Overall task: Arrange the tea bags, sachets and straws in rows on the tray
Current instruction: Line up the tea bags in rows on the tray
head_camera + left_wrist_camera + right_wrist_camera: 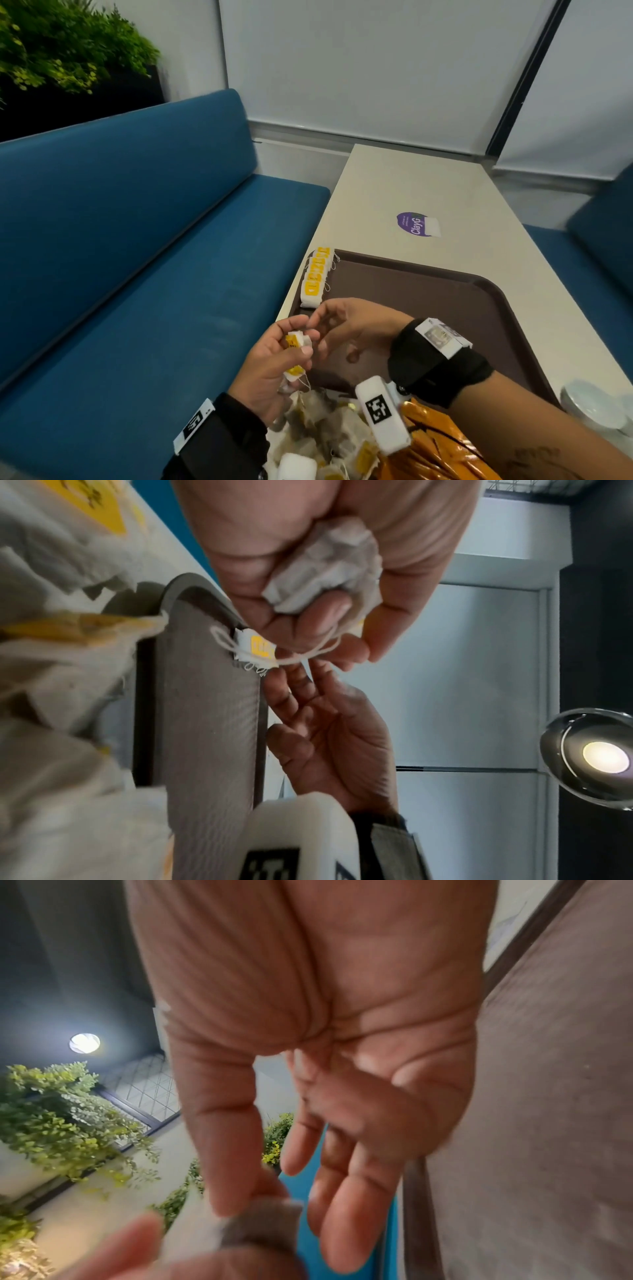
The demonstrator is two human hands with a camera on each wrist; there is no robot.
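Note:
My left hand [284, 353] is raised over the near left corner of the brown tray [428, 291] and grips a few white tea bags [297, 341] with yellow tags. In the left wrist view its fingers curl round one crumpled tea bag [325, 569] with a loose string hanging below. My right hand [342, 329] reaches across the tray to them with its fingers straight and spread [298, 685]; its thumb [232, 1177] touches a tea bag [246, 1223]. A row of tea bags [317, 274] lies along the tray's far left edge. No straws are in view.
A loose pile of tea bags [329, 431] and orange sachets [442, 448] lie at the table's near edge below my wrists. White cups [592, 404] stand at the near right. A purple sticker [416, 224] lies beyond the tray. A blue bench [137, 257] runs along the left.

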